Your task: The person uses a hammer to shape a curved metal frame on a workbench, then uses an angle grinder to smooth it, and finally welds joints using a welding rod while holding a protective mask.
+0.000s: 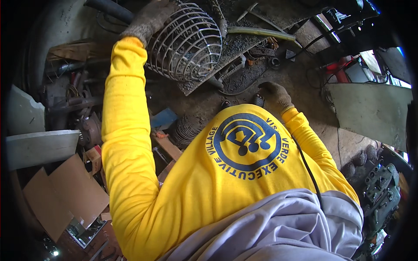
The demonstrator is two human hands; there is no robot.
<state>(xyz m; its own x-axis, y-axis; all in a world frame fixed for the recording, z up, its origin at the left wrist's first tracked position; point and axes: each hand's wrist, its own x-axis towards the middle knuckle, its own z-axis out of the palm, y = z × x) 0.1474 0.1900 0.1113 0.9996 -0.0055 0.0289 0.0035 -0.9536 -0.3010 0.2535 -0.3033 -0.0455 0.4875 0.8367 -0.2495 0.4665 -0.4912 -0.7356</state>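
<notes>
A brownish work glove covers my left hand (pixel 150 21), which is closed on the left edge of a dome-shaped metal wire cage (pixel 187 45). The fingertips run toward the upper edge and are partly out of sight. The cage rests tilted over a dirty metal work surface (pixel 230 56) strewn with dark grit. My right hand (pixel 276 96), also gloved, hangs low beside that surface, apart from the cage. Its fingers are slightly bent, and nothing shows in them. A wooden-handled hammer (pixel 261 31) lies on the surface to the right of the cage.
Small metal parts (pixel 263 50) litter the surface's right side. Cardboard (pixel 67 195) and pale boards (pixel 41 148) stand at the left. A coil of ridged metal (pixel 188 130) sits by my body. At the right are a grey-green panel (pixel 370 106) and an engine-like part (pixel 381 191).
</notes>
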